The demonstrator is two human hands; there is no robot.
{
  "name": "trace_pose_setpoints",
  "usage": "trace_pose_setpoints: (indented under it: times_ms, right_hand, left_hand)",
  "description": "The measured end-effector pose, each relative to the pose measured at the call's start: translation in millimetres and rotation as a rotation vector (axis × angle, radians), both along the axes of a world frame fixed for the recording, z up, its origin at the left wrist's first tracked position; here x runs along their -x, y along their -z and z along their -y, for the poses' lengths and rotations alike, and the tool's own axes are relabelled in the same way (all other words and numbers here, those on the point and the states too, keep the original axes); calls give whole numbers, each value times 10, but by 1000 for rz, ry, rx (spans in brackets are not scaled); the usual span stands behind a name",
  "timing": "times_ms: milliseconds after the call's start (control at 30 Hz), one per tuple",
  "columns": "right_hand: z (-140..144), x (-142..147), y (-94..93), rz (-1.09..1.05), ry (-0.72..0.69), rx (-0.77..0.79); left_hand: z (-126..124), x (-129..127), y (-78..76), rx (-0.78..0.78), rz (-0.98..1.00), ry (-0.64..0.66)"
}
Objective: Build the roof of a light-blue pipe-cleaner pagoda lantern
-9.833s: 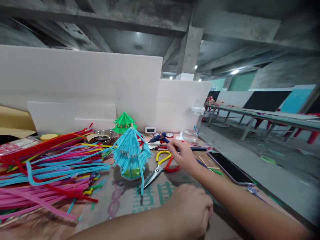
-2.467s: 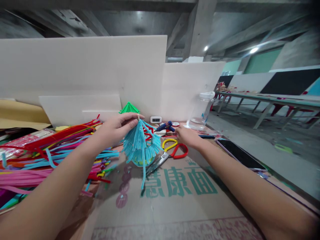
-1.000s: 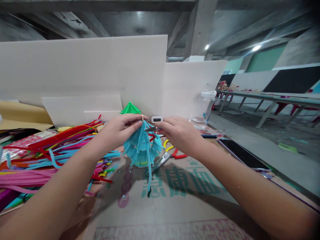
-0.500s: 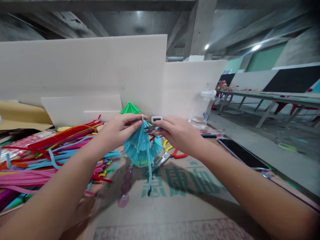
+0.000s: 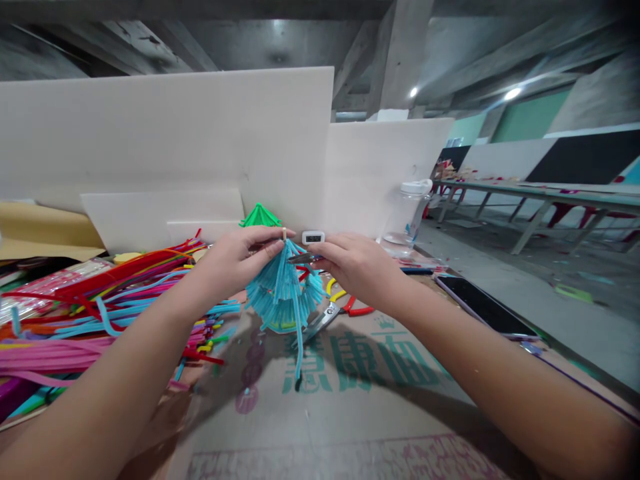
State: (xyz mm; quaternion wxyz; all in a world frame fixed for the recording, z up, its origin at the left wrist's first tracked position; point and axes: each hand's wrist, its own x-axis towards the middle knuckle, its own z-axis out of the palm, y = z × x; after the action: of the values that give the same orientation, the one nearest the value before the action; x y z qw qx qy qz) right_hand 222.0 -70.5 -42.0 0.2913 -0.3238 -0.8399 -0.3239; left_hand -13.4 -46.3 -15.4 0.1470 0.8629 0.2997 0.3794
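Note:
Thumb and fingers of my left hand (image 5: 255, 250) pinch the top of a tiered blue pipe-cleaner model (image 5: 283, 293), where a pale stick tip pokes out. A single blue pipe cleaner (image 5: 299, 347) hangs down its front and ends in a dark tip. My right hand (image 5: 353, 263) is closed around small pliers (image 5: 303, 258), whose jaws are at the model's upper right side; their handles are mostly hidden by my fingers. Beneath the model's right side lie scissors (image 5: 325, 320) with red and yellow handles. A green pointed roof piece (image 5: 260, 216) shows behind my left hand.
Bundles of coloured pipe cleaners (image 5: 110, 313) cover the left side. A small white digital display (image 5: 313, 237), a clear bottle (image 5: 404, 217) and a phone (image 5: 485, 307) are at the back and right. White boards (image 5: 200, 140) rise behind the printed cardboard (image 5: 320, 427).
Almost nothing differs. The pliers in my right hand have tilted slightly against the model, while my left hand keeps its pinch at the top.

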Motion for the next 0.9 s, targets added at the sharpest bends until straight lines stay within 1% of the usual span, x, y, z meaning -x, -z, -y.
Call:
trace_pose_setpoints:
  times_ms: [200,367,567,733,900]
  right_hand:
    - [21,17,-3,-34,-5,25]
    - [60,15,-34,-65,-52,39]
    - [72,25,-51,-20,11,53]
    - [72,28,-54,-15,7,60]
    - [56,13,-45,-1,-9,27]
  left_hand:
    - [-11,14,7,10,14,16]
    - [13,13,-9,3,-4,-34]
    - [50,2,-38,-44,-52,-62]
    - [63,-6,-38,-47,-44,-48]
    - [55,-1,-25,-31,-34,-38]
